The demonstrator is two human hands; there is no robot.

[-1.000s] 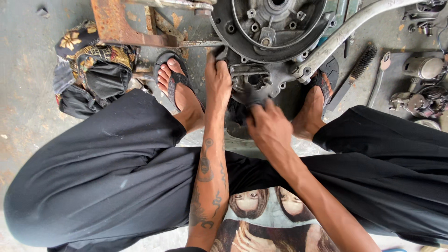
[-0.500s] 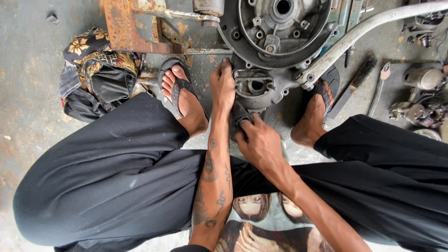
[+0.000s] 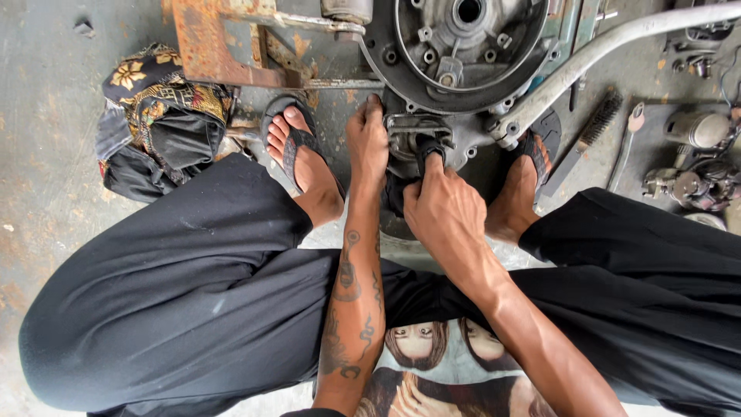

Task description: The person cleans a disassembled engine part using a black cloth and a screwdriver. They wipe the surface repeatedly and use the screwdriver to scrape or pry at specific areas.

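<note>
My left hand (image 3: 367, 143) stretches straight out from a tattooed forearm, fingers flat and together, the tips pressed against the lower edge of the grey engine casing (image 3: 463, 54); its grip is released, holding nothing. My right hand (image 3: 444, 212) comes in from the right at a slant, knuckles up, its grip clenched on a dark rag (image 3: 423, 154) that it pushes against the small housing under the round casing. The casing sits on the floor at the top middle of my view, just beyond both hands, between my sandalled feet.

The floor (image 3: 46, 154) is stained, worn concrete. I squat over it, black trousers spread wide to either side.

A rusty metal frame (image 3: 216, 42) lies to the left of the casing, touching it by a thin rod. A patterned cloth bundle (image 3: 158, 116) sits near my left foot (image 3: 305, 158). A pale bent pipe (image 3: 602, 50) runs from the casing toward the top right corner, crossing above my right foot (image 3: 521, 193). Beyond it lie a wire brush (image 3: 590, 135) and small engine parts (image 3: 698, 166), well apart from my hands.
</note>
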